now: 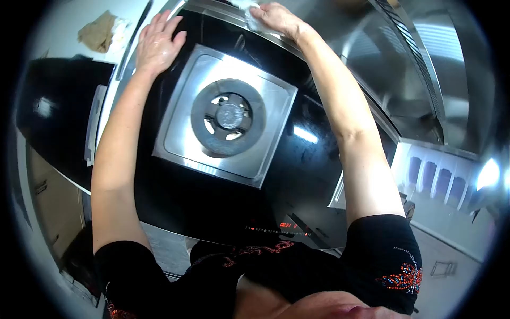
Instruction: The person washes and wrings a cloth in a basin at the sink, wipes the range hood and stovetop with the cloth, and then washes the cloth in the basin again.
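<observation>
My left hand (158, 47) rests at the far left edge of the black glass cooktop (180, 204), fingers stretched out and holding nothing. At the back edge my right hand (280, 20) is closed on a crumpled white cloth (255, 20), which may be a paper wipe. The cloth lies against the metal trim (215, 11) behind the cooktop. Between my arms sits a square stainless-steel burner plate (178, 127) with a dark round ring (202, 119) at its middle. Neither hand touches the plate.
Red lit digits (289, 225) show on the cooktop's front panel. A shiny metal hood (372, 58) rises at the back right. A divided container (435, 173) with purple contents stands on the right. A brown cloth (97, 33) lies on the white counter at the far left.
</observation>
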`<control>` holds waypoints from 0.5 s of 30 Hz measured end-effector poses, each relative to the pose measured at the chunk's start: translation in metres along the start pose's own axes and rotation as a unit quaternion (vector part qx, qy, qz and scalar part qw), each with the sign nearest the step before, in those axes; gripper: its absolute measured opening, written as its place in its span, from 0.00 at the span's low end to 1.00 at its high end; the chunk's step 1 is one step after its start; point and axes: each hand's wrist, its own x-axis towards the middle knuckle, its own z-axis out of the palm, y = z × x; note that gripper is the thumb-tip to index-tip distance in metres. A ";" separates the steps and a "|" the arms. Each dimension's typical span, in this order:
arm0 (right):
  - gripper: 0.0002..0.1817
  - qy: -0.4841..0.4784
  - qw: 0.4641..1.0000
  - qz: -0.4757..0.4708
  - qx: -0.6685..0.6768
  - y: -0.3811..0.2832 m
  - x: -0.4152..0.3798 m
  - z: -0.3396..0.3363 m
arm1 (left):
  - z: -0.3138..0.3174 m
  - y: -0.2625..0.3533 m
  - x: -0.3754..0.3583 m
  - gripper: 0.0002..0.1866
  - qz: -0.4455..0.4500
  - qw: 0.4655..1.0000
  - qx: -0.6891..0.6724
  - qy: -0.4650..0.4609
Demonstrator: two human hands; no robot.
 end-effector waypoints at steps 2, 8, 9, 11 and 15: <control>0.24 -0.043 0.997 0.056 0.031 -0.029 -0.071 -0.049 | -0.003 0.000 0.001 0.23 0.001 1.000 0.002 -0.024; 0.19 0.015 0.994 0.089 -0.060 0.075 -0.196 -0.069 | 0.000 -0.002 0.000 0.23 0.008 0.999 0.035 -0.021; 0.18 0.045 0.987 0.150 0.027 0.086 -0.211 -0.073 | 0.001 -0.003 0.001 0.23 0.010 0.999 0.033 -0.023; 0.15 0.116 0.957 0.206 0.167 0.124 -0.229 -0.075 | 0.005 -0.006 0.002 0.22 0.026 0.999 0.024 0.003; 0.14 0.293 0.749 0.221 0.552 0.158 -0.276 -0.132 | -0.001 -0.004 0.004 0.20 0.062 0.998 0.001 0.018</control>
